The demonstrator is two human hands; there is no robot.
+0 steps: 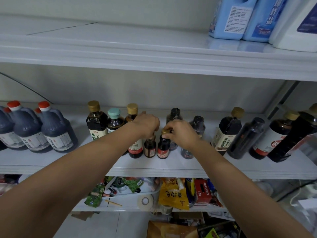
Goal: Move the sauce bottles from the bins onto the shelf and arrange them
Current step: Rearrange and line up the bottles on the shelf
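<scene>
Two small dark sauce bottles stand side by side near the front of the white middle shelf (pixel 154 166). My left hand (pixel 146 124) grips the top of the left small bottle (pixel 150 148), hiding its cap. My right hand (pixel 181 133) pinches the gold cap of the right small bottle (pixel 163 149), which has a red label. Taller sauce bottles stand behind them: a gold-capped one (pixel 96 121), a teal-capped one (pixel 114 122) and a red-labelled one (pixel 135 148) partly behind my left wrist.
Dark jugs with red caps (pixel 56 133) fill the shelf's left end. More dark bottles (pixel 228 133) stand or lean at the right. Blue and white detergent jugs (pixel 229 19) sit on the upper shelf. Below, a shelf holds snack packets (pixel 173 194) and a red lighter box (pixel 204 191).
</scene>
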